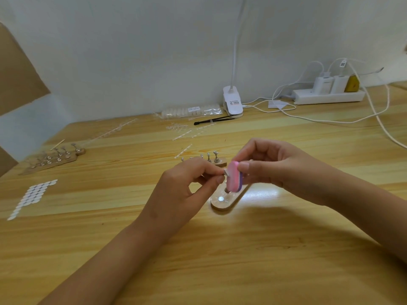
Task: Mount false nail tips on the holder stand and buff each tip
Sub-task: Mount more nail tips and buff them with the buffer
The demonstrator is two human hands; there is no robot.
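Observation:
At the table's middle my left hand point(193, 183) pinches a small metal nail holder peg point(226, 172) between thumb and fingers. My right hand point(277, 166) grips a pink and purple buffer block point(234, 177), whose pink face lies against the peg's tip. Whether a nail tip sits on that peg is hidden by the buffer. Just below them lies a wooden holder stand point(222, 200) with a round silver magnet spot. A second wooden stand point(217, 160) with several upright pegs stands behind my left hand.
More peg stands point(55, 156) lie far left. A sheet of white adhesive dots point(33, 195) lies at the left. Clear nail tip strips point(182, 130) and a bag of tips point(191, 111) lie behind, with a clip lamp point(232, 102), power strip point(328, 95) and cables.

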